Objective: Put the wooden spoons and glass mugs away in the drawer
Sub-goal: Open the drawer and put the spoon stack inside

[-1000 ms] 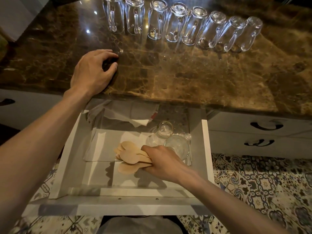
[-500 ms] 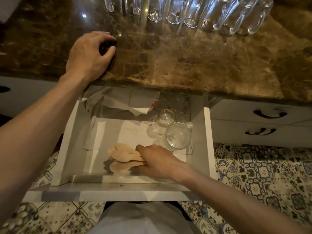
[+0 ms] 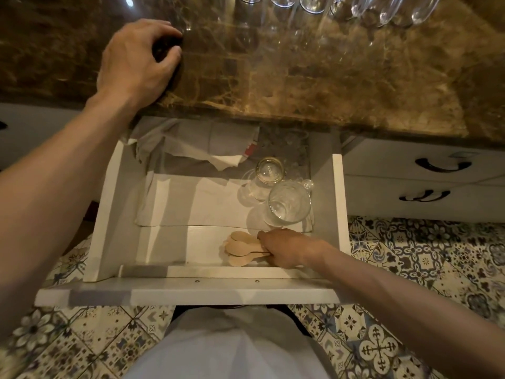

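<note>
**while the spoons hang low in the drawer, the mugs wait on the counter**

as the right hand (image 3: 289, 250) reaches into the open drawer (image 3: 191, 289), its fingers are curled round the handles of a bundle of wooden spoons (image 3: 241, 248), gripping them together. the bundle sits low at the front right of the drawer, just behind the front wall. whether it rests on the drawer floor yet i cannot tell.

the relation that matters is this: the spoons' long axis runs left to right, parallel with the drawer front. the bowls fan out to the left of the fingers and the handles are buried in the grip on the right. letting go looks like a matter of loosening the fingers and drawing the hand off rightward and up, along the handles rather than across them, or the bowls may skew.

just beyond the knuckles, near the spoons but apart from them, two glass mugs (image 3: 289, 203) sit close together on a paper liner (image 3: 202, 201), mouths showing to the camera. a careless lift could clip the nearer one.

the left hand (image 3: 134, 61) rests on the marble countertop (image 3: 328, 86) above the drawer's left corner, fingers curled over a dark patch. whether that is an object or only shadow i cannot tell. it is the nearer hand to the row of mugs (image 3: 308, 4) at the far edge of the counter, cut off by the top of the view and not yet put away.
</note>
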Action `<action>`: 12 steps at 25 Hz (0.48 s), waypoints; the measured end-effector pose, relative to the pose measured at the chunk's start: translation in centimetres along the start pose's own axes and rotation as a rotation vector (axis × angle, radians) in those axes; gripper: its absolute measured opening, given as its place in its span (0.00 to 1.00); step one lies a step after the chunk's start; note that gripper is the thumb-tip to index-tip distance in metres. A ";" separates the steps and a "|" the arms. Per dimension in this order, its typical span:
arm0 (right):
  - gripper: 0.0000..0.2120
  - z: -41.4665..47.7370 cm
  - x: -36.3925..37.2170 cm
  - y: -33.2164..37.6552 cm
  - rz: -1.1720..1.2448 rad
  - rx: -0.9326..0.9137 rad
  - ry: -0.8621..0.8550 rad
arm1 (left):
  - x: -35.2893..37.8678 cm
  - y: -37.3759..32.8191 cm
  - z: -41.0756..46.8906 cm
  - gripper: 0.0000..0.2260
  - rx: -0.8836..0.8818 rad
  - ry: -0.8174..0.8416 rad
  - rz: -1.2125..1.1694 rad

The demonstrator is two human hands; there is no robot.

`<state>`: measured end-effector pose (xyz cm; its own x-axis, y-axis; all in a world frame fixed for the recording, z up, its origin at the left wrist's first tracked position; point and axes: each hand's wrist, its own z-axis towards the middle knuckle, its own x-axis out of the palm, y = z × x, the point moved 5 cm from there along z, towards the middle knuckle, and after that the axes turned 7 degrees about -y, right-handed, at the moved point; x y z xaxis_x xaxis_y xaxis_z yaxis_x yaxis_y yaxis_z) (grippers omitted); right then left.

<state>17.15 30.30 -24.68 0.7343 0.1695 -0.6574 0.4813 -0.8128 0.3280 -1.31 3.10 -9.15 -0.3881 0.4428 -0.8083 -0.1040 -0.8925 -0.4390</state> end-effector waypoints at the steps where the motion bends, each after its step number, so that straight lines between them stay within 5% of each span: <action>1: 0.10 -0.2 0.1 -0.4 -0.008 0.015 0.014 | 0.0 0.0 -0.1 0.18 -0.002 0.004 -0.006; 12: 0.16 -2.4 0.0 -2.6 -0.257 -0.021 0.015 | 0.0 0.0 -0.1 0.19 -0.012 -0.002 0.001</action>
<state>17.03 33.70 -23.87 0.5939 0.3773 -0.7106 0.6627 -0.7303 0.1661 -1.24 3.09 -9.18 -0.3898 0.4417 -0.8081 -0.0928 -0.8919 -0.4427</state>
